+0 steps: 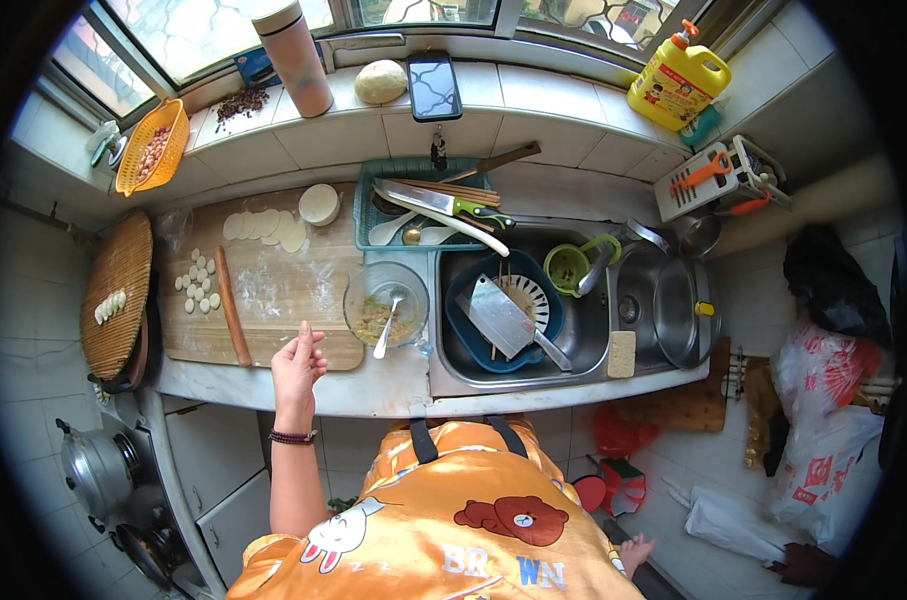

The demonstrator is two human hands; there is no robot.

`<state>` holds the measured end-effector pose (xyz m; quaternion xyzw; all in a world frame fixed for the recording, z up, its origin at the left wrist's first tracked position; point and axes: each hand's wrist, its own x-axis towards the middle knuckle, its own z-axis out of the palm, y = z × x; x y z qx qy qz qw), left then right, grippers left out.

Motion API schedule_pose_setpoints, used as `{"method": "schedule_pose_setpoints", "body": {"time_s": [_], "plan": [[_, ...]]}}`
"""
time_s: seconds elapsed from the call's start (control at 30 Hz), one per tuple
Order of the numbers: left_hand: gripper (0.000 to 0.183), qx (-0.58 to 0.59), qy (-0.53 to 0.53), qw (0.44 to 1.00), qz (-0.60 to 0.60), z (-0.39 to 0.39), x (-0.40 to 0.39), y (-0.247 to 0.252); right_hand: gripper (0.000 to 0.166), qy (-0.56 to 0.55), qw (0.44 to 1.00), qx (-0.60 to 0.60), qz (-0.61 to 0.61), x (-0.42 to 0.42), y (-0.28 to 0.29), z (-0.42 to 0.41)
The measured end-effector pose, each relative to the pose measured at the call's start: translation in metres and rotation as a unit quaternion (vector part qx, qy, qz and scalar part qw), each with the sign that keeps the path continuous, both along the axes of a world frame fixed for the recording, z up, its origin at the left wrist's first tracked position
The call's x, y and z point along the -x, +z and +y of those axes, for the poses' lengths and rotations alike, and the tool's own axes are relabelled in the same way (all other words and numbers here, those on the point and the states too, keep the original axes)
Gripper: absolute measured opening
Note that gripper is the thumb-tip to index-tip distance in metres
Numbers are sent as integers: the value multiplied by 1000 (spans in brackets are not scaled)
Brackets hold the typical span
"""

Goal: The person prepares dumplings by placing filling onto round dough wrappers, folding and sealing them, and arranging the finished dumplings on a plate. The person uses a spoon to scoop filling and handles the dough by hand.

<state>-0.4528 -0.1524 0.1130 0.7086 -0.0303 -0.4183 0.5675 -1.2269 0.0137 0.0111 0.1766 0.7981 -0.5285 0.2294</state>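
Note:
My left hand [298,369] hovers over the front edge of a wooden board [296,292], fingers loosely bent, nothing visible in it. To its left lies a wooden rolling pin [232,307], beside several small dough pieces [200,283]. Thin round dough wrappers [266,227] overlap at the back of the board, near a small white container [319,205]. Just right of the hand stands a glass bowl [354,289] of filling with a metal spoon [388,326] in it. Low at my right side hangs my right hand [636,553], partly hidden by my clothing, with no object seen in it.
A woven tray [116,330] with several dumplings stands left. Right, the sink [596,352] holds a blue basin [461,300] with a cleaver [498,319] across it. A kitchen knife [423,199] lies over a teal rack [365,202]. Dough [380,82] and a phone [434,86] rest on the ledge.

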Motion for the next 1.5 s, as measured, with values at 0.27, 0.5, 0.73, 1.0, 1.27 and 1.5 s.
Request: {"method": "schedule_pose_setpoints", "body": {"time_s": [0.27,0.5,0.73,1.0,1.27,1.5], "plan": [[57,-10,-48,990,-133,36,8,-7,35,630,639,-26,441,-212,92,-233],[58,8,50,998,-43,83,26,-11,44,714,176,214,643,-402,164,-318],[36,-13,162,986,-43,163,59,-1,55,705,-26,398,586,-494,136,-331],[34,-50,246,966,-61,217,121,22,54,724,-3,385,573,-536,87,-335],[47,-58,330,938,-86,285,137,-5,52,735,22,375,564,-559,83,-316],[64,66,395,916,-3,307,63,12,52,719,12,377,584,-596,93,-270]]}}
